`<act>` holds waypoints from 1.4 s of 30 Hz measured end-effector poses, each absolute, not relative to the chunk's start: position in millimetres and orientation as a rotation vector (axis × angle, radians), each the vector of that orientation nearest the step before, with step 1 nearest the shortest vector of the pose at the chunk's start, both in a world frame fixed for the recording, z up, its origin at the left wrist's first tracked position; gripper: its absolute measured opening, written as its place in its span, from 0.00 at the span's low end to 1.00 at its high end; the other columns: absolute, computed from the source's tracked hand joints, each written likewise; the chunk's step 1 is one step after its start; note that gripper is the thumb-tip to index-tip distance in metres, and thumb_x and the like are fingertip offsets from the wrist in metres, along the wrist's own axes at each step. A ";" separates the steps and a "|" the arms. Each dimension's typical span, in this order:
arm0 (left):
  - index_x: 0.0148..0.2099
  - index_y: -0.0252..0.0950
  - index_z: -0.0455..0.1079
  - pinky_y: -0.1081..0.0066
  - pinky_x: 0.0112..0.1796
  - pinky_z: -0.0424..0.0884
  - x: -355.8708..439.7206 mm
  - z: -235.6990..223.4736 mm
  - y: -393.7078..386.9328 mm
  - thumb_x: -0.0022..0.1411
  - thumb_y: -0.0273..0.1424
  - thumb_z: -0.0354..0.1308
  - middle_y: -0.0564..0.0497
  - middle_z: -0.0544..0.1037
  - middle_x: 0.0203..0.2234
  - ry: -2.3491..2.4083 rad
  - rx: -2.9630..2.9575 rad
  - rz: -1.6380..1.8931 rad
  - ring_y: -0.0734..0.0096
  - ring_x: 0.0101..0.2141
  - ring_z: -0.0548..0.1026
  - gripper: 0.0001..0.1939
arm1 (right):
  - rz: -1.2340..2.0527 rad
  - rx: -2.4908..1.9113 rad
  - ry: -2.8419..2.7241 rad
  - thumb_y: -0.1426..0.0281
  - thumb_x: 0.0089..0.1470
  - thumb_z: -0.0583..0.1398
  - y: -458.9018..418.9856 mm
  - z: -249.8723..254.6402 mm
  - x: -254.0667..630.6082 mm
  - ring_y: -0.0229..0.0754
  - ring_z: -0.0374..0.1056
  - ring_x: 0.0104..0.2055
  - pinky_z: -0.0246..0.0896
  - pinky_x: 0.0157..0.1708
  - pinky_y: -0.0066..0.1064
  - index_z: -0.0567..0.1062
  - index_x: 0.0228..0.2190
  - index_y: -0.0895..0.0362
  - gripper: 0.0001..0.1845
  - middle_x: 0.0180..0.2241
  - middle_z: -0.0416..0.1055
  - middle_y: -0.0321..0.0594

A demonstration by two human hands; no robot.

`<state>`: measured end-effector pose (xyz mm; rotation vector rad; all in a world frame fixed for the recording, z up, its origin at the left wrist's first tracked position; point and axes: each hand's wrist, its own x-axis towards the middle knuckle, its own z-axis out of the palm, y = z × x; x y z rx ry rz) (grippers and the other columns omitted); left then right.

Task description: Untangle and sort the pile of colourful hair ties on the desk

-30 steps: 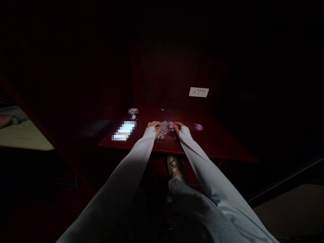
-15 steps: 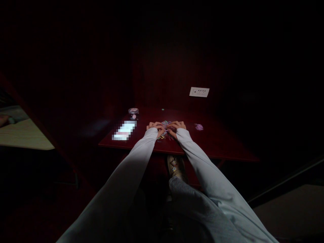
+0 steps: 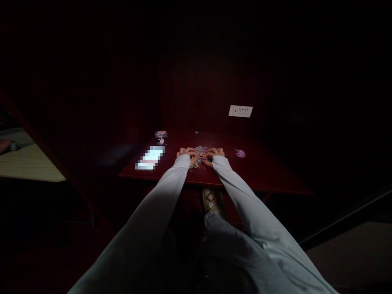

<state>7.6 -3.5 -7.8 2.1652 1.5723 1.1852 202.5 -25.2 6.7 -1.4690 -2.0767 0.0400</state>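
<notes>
A loose pile of small hair ties (image 3: 201, 152) in mixed colours lies on the dark red table. At its left side my left hand (image 3: 187, 154) has its fingers bent inward, with the tips at the pile; what they pinch is too small to tell. From the right, my right hand (image 3: 214, 154) reaches in with thumb and fingers drawn together on a hair tie at the pile's edge. A separate small heap of purple hair ties (image 3: 240, 153) lies farther right. One green hair tie (image 3: 197, 132) sits alone behind the pile.
A clear round jar (image 3: 161, 138) with a pinkish lid stands at the back left. In front of it lies a lit, blurred-out phone (image 3: 150, 157). A white wall socket (image 3: 240, 111) is behind the table (image 3: 260, 175). Another person's hand (image 3: 4, 145) shows at far left.
My hands have drawn slightly apart, showing more of the pile between them. My right fingers have pulled back a little to the right.
</notes>
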 end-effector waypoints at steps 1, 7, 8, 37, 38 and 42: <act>0.32 0.45 0.81 0.54 0.56 0.65 7.3 -7.4 -3.7 0.62 0.31 0.68 0.54 0.83 0.50 1.580 2.171 1.166 0.55 0.54 0.68 0.05 | 0.045 -1.473 -2.069 0.58 0.63 0.66 -25.1 6.5 202.8 0.54 0.57 0.56 0.57 0.58 0.47 0.86 0.38 0.47 0.09 0.55 0.74 0.41; 0.34 0.46 0.81 0.56 0.56 0.65 7.6 -6.3 -5.4 0.65 0.32 0.66 0.57 0.83 0.52 1.622 2.197 1.101 0.58 0.55 0.69 0.06 | 0.063 -1.404 -2.057 0.55 0.64 0.65 -23.9 6.6 203.4 0.54 0.58 0.55 0.57 0.57 0.47 0.85 0.34 0.49 0.14 0.53 0.75 0.43; 0.34 0.46 0.81 0.56 0.56 0.65 7.9 -5.9 -5.5 0.66 0.32 0.66 0.58 0.83 0.53 1.625 2.196 1.101 0.58 0.55 0.69 0.06 | 0.064 -1.392 -2.050 0.55 0.64 0.65 -23.5 6.4 203.4 0.54 0.59 0.55 0.57 0.57 0.48 0.85 0.33 0.48 0.14 0.52 0.75 0.43; 0.38 0.46 0.83 0.57 0.54 0.62 2.5 -8.9 -1.1 0.67 0.34 0.66 0.56 0.81 0.56 1.529 2.233 1.108 0.57 0.55 0.67 0.05 | 0.144 -1.280 -2.004 0.54 0.63 0.66 -23.6 6.8 201.1 0.52 0.62 0.53 0.59 0.59 0.46 0.85 0.36 0.47 0.12 0.46 0.79 0.40; 0.38 0.46 0.83 0.57 0.54 0.62 2.1 -8.6 -1.0 0.67 0.34 0.66 0.56 0.81 0.55 1.526 2.230 1.112 0.57 0.54 0.67 0.05 | 0.147 -1.291 -1.998 0.54 0.63 0.66 -24.0 7.0 201.2 0.51 0.62 0.54 0.59 0.59 0.46 0.85 0.37 0.46 0.11 0.47 0.79 0.40; 0.38 0.45 0.82 0.57 0.54 0.63 1.4 -6.4 -1.3 0.68 0.33 0.65 0.56 0.81 0.56 1.538 2.208 1.115 0.57 0.54 0.68 0.05 | 0.165 -1.315 -2.004 0.55 0.63 0.66 -24.0 6.6 202.5 0.50 0.62 0.53 0.60 0.57 0.43 0.86 0.39 0.45 0.11 0.48 0.78 0.39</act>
